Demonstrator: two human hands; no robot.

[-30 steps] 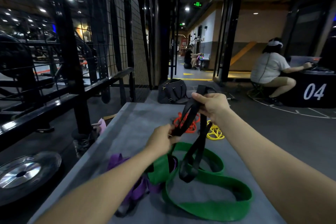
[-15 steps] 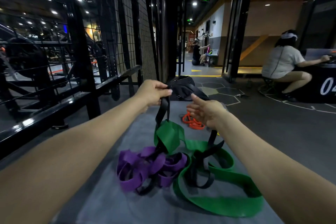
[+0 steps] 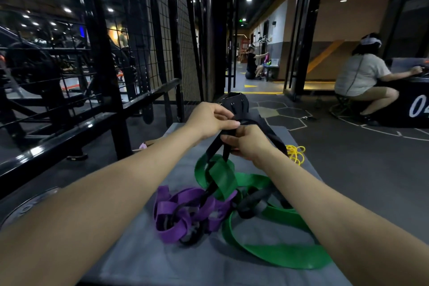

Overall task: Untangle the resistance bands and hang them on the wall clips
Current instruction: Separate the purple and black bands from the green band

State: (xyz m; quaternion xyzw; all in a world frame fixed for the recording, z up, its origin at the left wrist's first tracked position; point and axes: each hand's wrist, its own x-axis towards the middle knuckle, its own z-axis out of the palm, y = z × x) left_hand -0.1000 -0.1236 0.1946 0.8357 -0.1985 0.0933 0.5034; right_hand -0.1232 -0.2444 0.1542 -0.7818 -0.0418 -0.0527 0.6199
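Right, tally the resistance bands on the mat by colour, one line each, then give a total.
Black band, held up by the left hand and right hand: 1
Green band: 1
Purple band: 1
Yellow band: 1
Total in view: 4

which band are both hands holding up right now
The black band: both hands grip it, lifted, while the green band and purple band lie on the mat.
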